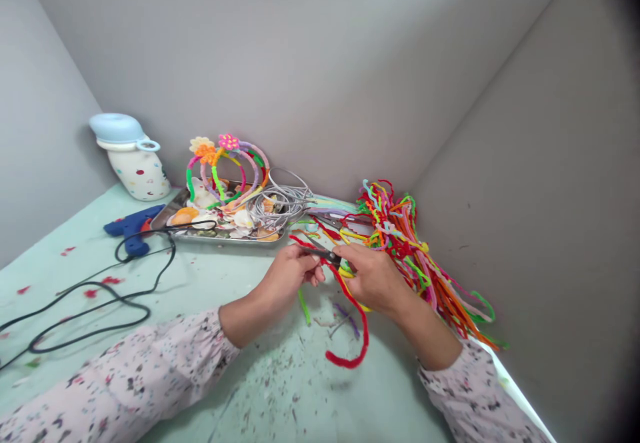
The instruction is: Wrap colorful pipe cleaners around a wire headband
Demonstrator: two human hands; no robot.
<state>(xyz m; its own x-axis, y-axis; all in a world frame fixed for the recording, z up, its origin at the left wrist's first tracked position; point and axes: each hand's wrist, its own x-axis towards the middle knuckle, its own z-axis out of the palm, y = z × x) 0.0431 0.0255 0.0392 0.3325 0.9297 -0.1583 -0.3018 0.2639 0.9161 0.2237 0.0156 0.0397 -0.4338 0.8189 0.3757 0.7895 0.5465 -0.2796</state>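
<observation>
Between the fingers of my left hand (295, 271) is a red pipe cleaner (363, 326), its free length hanging down to the right and curling up at the end. My right hand (375, 276) grips a pair of scissors (327, 254) with dark blades and yellow handles partly hidden by the fingers. The blades point left and lie across the red pipe cleaner close to my left fingertips. Whether they are closed on it I cannot make out. Below my hands, a short green pipe cleaner piece (304, 308) and a purple piece (347, 320) lie on the table.
A large heap of colourful pipe cleaners (400, 236) lies at the right by the wall. Behind my hands, a metal tray (235, 238) holds headbands with flowers and a coil of grey wire (283, 206). To the left are a blue glue gun (135, 226), its black cord (145, 306) and a white bottle (137, 170).
</observation>
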